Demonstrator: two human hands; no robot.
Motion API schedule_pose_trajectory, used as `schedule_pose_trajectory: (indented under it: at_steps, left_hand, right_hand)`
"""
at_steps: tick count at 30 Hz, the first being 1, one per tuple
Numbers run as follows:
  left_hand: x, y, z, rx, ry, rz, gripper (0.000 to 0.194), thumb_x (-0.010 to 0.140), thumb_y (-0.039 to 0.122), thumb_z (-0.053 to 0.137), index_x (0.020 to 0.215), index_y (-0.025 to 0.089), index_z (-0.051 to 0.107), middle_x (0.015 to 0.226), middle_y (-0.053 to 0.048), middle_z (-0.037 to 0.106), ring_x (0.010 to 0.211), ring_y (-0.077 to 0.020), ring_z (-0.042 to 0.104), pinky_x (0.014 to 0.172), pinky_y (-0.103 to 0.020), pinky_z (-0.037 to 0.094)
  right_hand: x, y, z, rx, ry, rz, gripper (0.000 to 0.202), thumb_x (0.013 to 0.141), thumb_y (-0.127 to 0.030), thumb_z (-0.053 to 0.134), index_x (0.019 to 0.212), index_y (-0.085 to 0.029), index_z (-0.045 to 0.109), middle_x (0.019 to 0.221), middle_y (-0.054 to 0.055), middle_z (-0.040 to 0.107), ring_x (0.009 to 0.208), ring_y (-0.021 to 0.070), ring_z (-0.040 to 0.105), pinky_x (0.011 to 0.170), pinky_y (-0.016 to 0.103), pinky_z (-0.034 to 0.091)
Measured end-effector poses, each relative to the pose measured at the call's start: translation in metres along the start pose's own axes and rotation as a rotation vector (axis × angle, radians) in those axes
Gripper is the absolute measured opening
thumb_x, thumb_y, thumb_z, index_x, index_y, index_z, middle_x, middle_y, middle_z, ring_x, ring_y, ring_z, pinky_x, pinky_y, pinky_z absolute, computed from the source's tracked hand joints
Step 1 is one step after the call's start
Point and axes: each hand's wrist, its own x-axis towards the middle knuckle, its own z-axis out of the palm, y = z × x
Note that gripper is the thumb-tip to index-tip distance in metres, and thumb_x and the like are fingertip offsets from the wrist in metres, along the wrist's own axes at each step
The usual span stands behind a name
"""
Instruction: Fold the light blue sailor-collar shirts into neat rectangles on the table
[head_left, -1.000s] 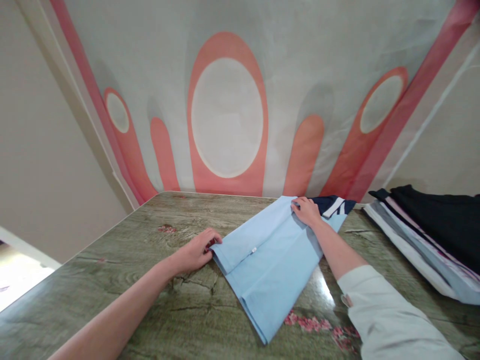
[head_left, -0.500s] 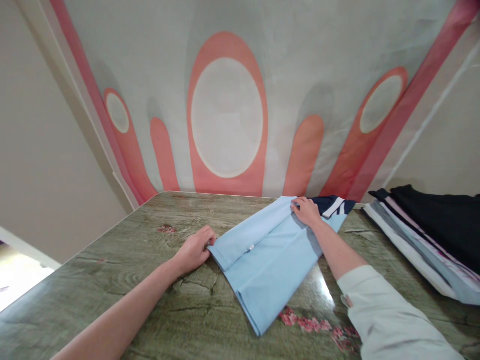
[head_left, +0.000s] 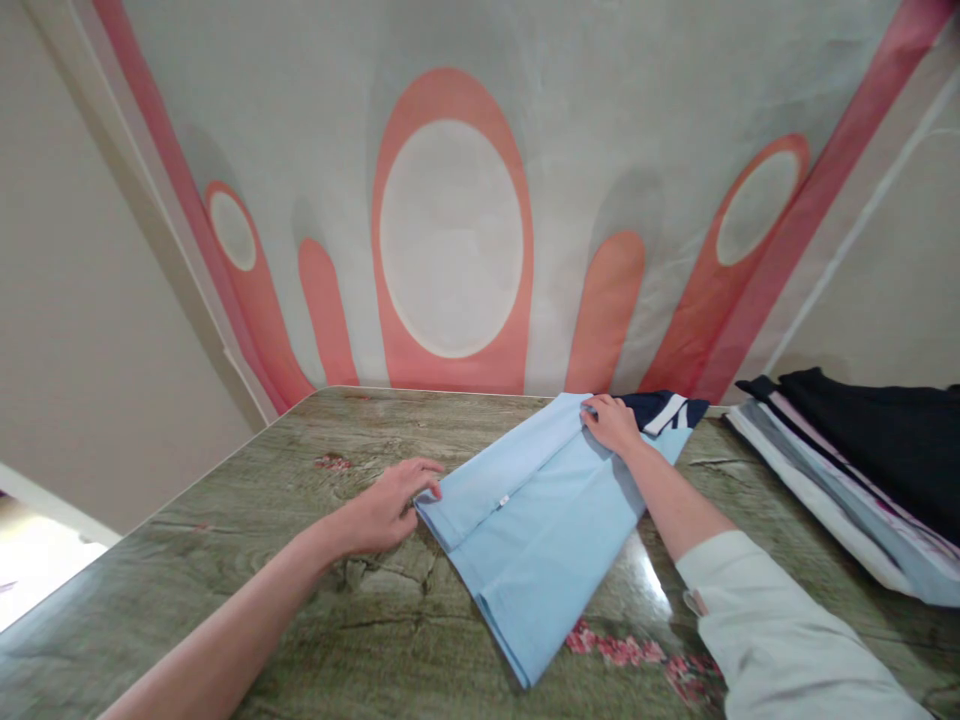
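A light blue shirt [head_left: 540, 540] with a navy and white part at its far right end lies folded lengthwise on the table, slanting from the far right toward me. A small white tag shows along its middle edge. My left hand [head_left: 390, 508] is at the shirt's near left corner, thumb and fingers apart, fingertips touching the fabric. Near the navy end, my right hand [head_left: 613, 425] has its fingers closed on the folded edge. Its fingertips are partly hidden in the cloth.
A stack of folded clothes [head_left: 862, 480], black on top with grey, pink and white below, sits on the right. The wood-patterned table [head_left: 247, 560] has printed pink flowers. Behind its far edge stands a wall covering [head_left: 585, 120] with pink shapes.
My left hand has loosened from the shirt's corner, its fingers spreading apart. The shirt's near end has shifted slightly toward me. My right hand stays in place.
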Motion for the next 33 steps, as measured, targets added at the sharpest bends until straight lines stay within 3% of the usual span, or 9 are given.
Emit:
schedule_pose_trajectory:
  at_steps: [3,7,12,18,22,26,30,33]
  left_hand:
    - [0.004,0.030,0.004,0.023,0.001,0.043,0.030,0.076,0.008,0.045,0.101,0.021,0.055,0.121,-0.006,0.049,0.115,-0.0210,0.041,0.101,-0.037,0.029]
    - [0.009,0.062,0.018,-0.005,-0.096,0.114,0.025,0.083,0.032,0.053,0.106,0.021,0.055,0.110,-0.007,0.053,0.104,-0.0216,0.047,0.094,-0.034,0.034]
    - [0.008,0.079,0.027,0.019,-0.172,0.078,0.024,0.090,0.037,0.042,0.099,0.020,0.056,0.100,-0.006,0.055,0.093,-0.0200,0.049,0.085,-0.032,0.037]
    - [0.005,0.093,0.024,-0.019,-0.246,0.112,0.024,0.091,0.037,0.039,0.090,0.020,0.057,0.088,-0.004,0.057,0.084,-0.0183,0.052,0.077,-0.029,0.040]
    - [0.008,0.086,0.025,-0.035,-0.154,0.116,0.028,0.093,0.032,0.033,0.093,0.020,0.058,0.095,-0.005,0.059,0.092,-0.0178,0.053,0.086,-0.030,0.040]
    - [0.010,0.059,0.035,0.037,-0.023,0.041,0.034,0.094,0.031,0.030,0.121,0.022,0.049,0.129,-0.006,0.048,0.120,-0.0198,0.040,0.104,-0.037,0.027]
    - [0.005,0.034,0.037,0.082,-0.140,-0.034,0.050,0.093,0.042,0.032,0.139,0.024,0.027,0.145,-0.006,0.027,0.133,-0.0228,0.023,0.108,-0.043,0.016]
    - [0.000,0.021,0.025,-0.003,-0.238,0.000,0.059,0.090,0.048,0.038,0.141,0.026,0.020,0.148,-0.005,0.021,0.135,-0.0224,0.018,0.109,-0.039,0.014]
  right_hand:
    - [0.000,0.000,-0.001,-0.004,-0.002,-0.002,0.031,0.086,-0.037,0.043,0.110,-0.026,0.058,0.119,0.005,0.055,0.104,0.0260,0.046,0.083,0.037,0.036]
    - [-0.001,0.000,-0.001,-0.016,-0.004,-0.002,0.031,0.086,-0.036,0.042,0.110,-0.025,0.058,0.120,0.006,0.054,0.103,0.0259,0.047,0.082,0.036,0.036]
    - [0.000,0.000,0.000,-0.025,-0.013,0.004,0.031,0.086,-0.037,0.042,0.111,-0.026,0.058,0.120,0.006,0.053,0.104,0.0260,0.046,0.083,0.036,0.036]
    - [-0.001,-0.002,-0.001,-0.038,-0.040,0.009,0.032,0.087,-0.037,0.042,0.113,-0.026,0.057,0.122,0.006,0.053,0.104,0.0257,0.046,0.083,0.037,0.036]
    - [-0.002,-0.004,-0.002,-0.054,-0.057,0.000,0.034,0.087,-0.038,0.041,0.115,-0.026,0.056,0.123,0.006,0.052,0.105,0.0258,0.045,0.083,0.037,0.037]
    - [-0.001,-0.004,-0.003,-0.066,-0.067,-0.012,0.036,0.087,-0.039,0.041,0.117,-0.025,0.054,0.124,0.006,0.052,0.106,0.0265,0.045,0.084,0.038,0.037]
    - [-0.001,-0.003,-0.003,-0.068,-0.081,-0.022,0.038,0.086,-0.041,0.041,0.118,-0.025,0.053,0.125,0.006,0.050,0.107,0.0271,0.044,0.085,0.040,0.036]
    - [-0.002,-0.003,-0.002,-0.067,-0.088,-0.023,0.038,0.087,-0.041,0.040,0.118,-0.025,0.052,0.127,0.007,0.050,0.109,0.0276,0.043,0.085,0.040,0.036]
